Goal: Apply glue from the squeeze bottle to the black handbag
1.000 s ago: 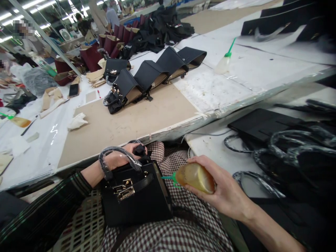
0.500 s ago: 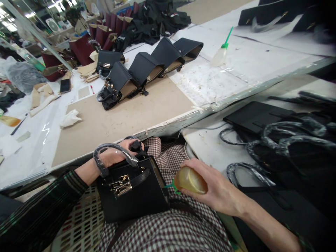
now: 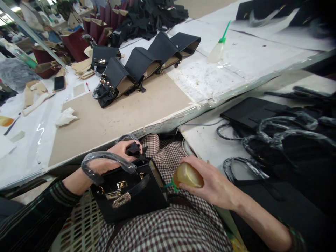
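A: ok so where are we at here? I see a black handbag (image 3: 136, 203) on the person's lap, front hardware facing up.

B: yep, leaning on the checked cloth (image 3: 170, 232). Left hand (image 3: 122, 152) is at the top edge, fingers closed on some bunched black material (image 3: 133, 149), with the plastic-wrapped handle (image 3: 105, 156) looping in front of that wrist.

A: and the right?

B: Right hand (image 3: 210, 178) has its fingers wrapped round a squeeze bottle (image 3: 189, 175) with something amber inside. It's tipped over, green nozzle (image 3: 173, 184) aimed at the bag's side edge. Can't tell if the tip is actually touching, or if anything's coming out.

A: so I'd call this the lining-up-or-applying bit, at that side edge?

B: that's my read, yeah. From here I'd say the move calls for a steady bag, the tip right on the edge and a really gentle squeeze. Too much pressure could leave a blob on the black panel imo.

A: anything else nearby?

B: row of black bags (image 3: 141, 61) on the bench (image 3: 252, 57), well apart from the work, plus another bottle (image 3: 216, 51) with a green spout, unheld.
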{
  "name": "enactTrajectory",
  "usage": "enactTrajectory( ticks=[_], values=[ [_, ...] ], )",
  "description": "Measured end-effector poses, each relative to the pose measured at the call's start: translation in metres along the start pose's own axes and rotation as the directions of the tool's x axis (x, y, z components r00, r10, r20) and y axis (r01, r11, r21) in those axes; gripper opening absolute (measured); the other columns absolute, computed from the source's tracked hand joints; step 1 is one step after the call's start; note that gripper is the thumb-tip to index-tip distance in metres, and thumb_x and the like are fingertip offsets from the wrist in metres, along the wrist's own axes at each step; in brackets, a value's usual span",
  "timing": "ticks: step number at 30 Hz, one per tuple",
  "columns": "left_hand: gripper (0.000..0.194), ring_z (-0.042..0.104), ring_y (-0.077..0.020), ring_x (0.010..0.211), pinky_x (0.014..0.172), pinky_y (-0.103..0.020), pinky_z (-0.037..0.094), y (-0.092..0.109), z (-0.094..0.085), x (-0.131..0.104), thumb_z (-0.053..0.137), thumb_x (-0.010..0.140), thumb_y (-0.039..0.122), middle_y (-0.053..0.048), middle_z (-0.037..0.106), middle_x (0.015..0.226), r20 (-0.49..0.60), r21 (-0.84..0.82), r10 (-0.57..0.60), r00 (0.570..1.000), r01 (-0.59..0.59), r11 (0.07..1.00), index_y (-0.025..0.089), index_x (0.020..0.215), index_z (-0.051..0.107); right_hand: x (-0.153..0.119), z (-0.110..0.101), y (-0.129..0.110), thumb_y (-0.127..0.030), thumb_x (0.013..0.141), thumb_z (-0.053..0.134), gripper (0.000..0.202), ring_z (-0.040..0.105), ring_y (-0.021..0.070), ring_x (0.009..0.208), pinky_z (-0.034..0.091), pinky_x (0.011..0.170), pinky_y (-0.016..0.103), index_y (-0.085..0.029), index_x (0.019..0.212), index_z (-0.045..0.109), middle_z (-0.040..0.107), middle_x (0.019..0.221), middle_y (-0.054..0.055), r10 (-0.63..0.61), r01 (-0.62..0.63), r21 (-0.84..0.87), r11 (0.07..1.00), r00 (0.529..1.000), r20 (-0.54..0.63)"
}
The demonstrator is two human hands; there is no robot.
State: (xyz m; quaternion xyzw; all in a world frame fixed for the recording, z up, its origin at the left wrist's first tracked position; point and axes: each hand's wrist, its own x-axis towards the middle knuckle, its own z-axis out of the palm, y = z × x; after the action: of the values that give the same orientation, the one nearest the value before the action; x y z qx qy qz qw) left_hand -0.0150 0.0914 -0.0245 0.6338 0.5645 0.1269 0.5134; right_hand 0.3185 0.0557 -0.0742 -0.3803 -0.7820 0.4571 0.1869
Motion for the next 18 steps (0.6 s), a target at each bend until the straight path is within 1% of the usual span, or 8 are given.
enactTrajectory(
  ticks=[3,6,8,10,12,14,16,18],
  values=[
    [0.016,0.062,-0.0178,0.081,0.078,-0.03,0.052,0.014,-0.005,-0.014,0.069,0.077,0.029,-0.001,0.065,0.087,0.019,0.024,0.047,0.999,-0.048,0.999,0.018,0.086,0.061,0.004,-0.004,-0.004,-0.038,0.088,0.078,0.042,0.066,0.0252,0.097,0.051,0.086,0.038,-0.025,0.123,0.058,0.068,0.112,0.003,0.143,-0.143,0.074,0.987,0.99,0.016],
    [0.015,0.061,-0.0162,0.08,0.075,-0.027,0.05,0.032,-0.015,-0.034,0.066,0.075,0.021,0.001,0.066,0.087,0.026,0.118,0.086,0.996,-0.089,0.989,0.019,0.089,0.062,0.005,-0.015,-0.004,-0.044,0.087,0.076,0.041,0.066,0.025,0.09,0.051,0.081,0.037,-0.025,0.12,0.061,0.07,0.102,0.001,0.282,-0.276,0.208,0.939,0.959,-0.003],
    [0.017,0.061,-0.0143,0.078,0.074,-0.025,0.047,0.043,-0.018,-0.05,0.061,0.076,0.014,0.003,0.067,0.086,-0.013,0.21,0.095,0.995,-0.09,0.974,0.02,0.092,0.062,0.001,-0.023,-0.001,-0.049,0.087,0.075,0.043,0.066,0.0258,0.09,0.052,0.08,0.036,-0.024,0.12,0.062,0.07,0.1,0.002,0.338,-0.307,0.304,0.902,0.94,-0.053],
    [0.022,0.06,-0.0126,0.078,0.075,-0.023,0.045,0.047,-0.015,-0.064,0.057,0.078,0.008,0.005,0.068,0.088,-0.059,0.277,0.096,0.994,-0.076,0.958,0.022,0.094,0.062,-0.005,-0.027,0.006,-0.054,0.087,0.073,0.046,0.066,0.026,0.091,0.052,0.081,0.036,-0.024,0.12,0.061,0.07,0.1,0.002,0.383,-0.316,0.37,0.874,0.916,-0.123],
    [0.024,0.06,-0.0118,0.079,0.076,-0.022,0.044,0.042,-0.004,-0.072,0.056,0.079,0.005,0.006,0.068,0.089,-0.08,0.283,0.092,0.993,-0.066,0.957,0.023,0.094,0.062,-0.012,-0.026,0.014,-0.058,0.087,0.073,0.05,0.067,0.0262,0.091,0.053,0.081,0.036,-0.025,0.123,0.06,0.07,0.102,0.002,0.437,-0.336,0.4,0.853,0.879,-0.192],
    [0.023,0.06,-0.0117,0.08,0.076,-0.021,0.044,0.032,0.009,-0.074,0.055,0.079,0.004,0.005,0.069,0.088,-0.114,0.234,0.09,0.989,-0.061,0.97,0.023,0.091,0.062,-0.018,-0.019,0.02,-0.06,0.086,0.074,0.055,0.067,0.0272,0.093,0.054,0.085,0.038,-0.026,0.126,0.058,0.07,0.108,0.004,0.481,-0.361,0.406,0.84,0.842,-0.246],
    [0.024,0.06,-0.0116,0.079,0.075,-0.021,0.044,0.021,0.021,-0.074,0.053,0.078,0.003,0.005,0.069,0.087,-0.154,0.173,0.076,0.985,-0.049,0.984,0.022,0.09,0.062,-0.019,-0.009,0.025,-0.059,0.084,0.076,0.057,0.067,0.029,0.099,0.053,0.09,0.041,-0.026,0.126,0.058,0.069,0.115,0.006,0.479,-0.359,0.384,0.851,0.829,-0.288],
    [0.026,0.06,-0.011,0.078,0.073,-0.02,0.044,0.013,0.029,-0.074,0.052,0.077,0.001,0.006,0.068,0.086,-0.179,0.136,0.067,0.982,-0.042,0.99,0.022,0.089,0.062,-0.015,0.002,0.026,-0.058,0.083,0.078,0.057,0.067,0.0305,0.104,0.053,0.094,0.043,-0.026,0.125,0.059,0.069,0.118,0.007,0.441,-0.331,0.341,0.88,0.836,-0.326]
  ],
)
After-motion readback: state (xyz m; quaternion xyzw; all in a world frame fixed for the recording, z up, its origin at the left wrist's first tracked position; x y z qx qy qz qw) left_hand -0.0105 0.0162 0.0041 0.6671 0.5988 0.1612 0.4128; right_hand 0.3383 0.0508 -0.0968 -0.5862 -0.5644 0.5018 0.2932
